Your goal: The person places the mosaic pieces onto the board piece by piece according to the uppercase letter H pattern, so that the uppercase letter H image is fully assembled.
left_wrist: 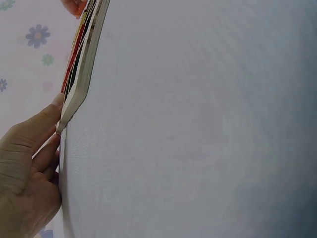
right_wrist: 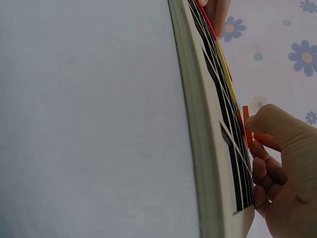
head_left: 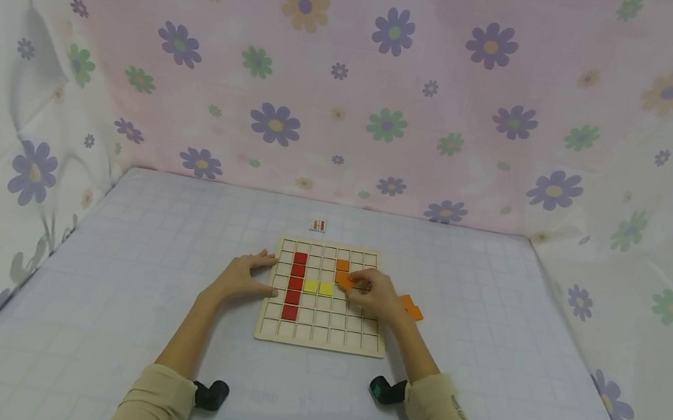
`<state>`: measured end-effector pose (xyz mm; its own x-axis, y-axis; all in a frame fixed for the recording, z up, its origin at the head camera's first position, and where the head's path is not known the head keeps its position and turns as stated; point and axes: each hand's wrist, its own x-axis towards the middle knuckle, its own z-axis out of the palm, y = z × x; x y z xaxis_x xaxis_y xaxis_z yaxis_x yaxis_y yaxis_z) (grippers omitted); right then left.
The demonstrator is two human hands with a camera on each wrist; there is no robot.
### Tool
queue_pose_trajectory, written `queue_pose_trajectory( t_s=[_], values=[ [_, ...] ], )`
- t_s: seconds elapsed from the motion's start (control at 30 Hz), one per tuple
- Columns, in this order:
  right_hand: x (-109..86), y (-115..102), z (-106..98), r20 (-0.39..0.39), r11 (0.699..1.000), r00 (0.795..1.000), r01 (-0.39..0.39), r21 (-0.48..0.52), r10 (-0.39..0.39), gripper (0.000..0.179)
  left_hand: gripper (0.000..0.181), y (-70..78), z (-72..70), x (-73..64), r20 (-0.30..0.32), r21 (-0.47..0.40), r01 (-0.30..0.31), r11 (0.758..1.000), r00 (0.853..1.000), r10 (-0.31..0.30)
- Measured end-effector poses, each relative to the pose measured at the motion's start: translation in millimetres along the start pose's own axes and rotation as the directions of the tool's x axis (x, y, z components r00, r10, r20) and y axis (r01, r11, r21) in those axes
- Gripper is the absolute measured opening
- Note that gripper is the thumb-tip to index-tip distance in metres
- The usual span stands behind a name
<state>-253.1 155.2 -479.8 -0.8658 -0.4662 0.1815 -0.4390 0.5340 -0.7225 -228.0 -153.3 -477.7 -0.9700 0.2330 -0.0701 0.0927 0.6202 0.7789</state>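
Note:
A wooden grid board [head_left: 316,337] lies flat on the table. Down one column near its left side runs a line of red tiles [head_left: 295,283]. Two yellow tiles [head_left: 318,288] sit side by side to their right, and an orange tile [head_left: 343,265] lies higher up. My right hand [head_left: 377,294] pinches another orange square tile [right_wrist: 247,125] between thumb and fingertips, tilted, over the cells just below that one. At the board's left edge my left hand [head_left: 241,278] rests with thumb and fingers spread, the thumb [left_wrist: 58,99] touching the rim.
Loose orange tiles [head_left: 410,308] lie on the table to the right of the board, partly behind the right wrist. Beyond the board is a small printed picture card [head_left: 318,225]. Flowered cloth [head_left: 342,93] hangs at the back and both sides of the table.

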Motion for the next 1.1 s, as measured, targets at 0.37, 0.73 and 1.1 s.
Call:
queue_pose_trajectory(
  t_s=[0.37,0.73,1.1],
  values=[
    [-1.2,-2.7,-1.4,0.106,1.000,0.994,0.009,-0.025,-0.006,0.029,0.073,-1.5,0.4,0.1,-0.002,-0.002,-0.004,1.000,1.000,0.004],
    [-3.6,-2.3,1.9,0.056,0.998,0.997,0.058,-0.030,-0.056,0.023,0.074,-0.3,1.3,0.6,0.000,-0.001,0.015,1.000,1.000,-0.015],
    [-2.5,-9.4,10.9,-0.023,0.998,0.998,0.054,-0.031,-0.054,0.021,0.074,0.7,0.8,-0.4,-0.003,-0.010,0.016,1.000,1.000,-0.016]
  ],
)
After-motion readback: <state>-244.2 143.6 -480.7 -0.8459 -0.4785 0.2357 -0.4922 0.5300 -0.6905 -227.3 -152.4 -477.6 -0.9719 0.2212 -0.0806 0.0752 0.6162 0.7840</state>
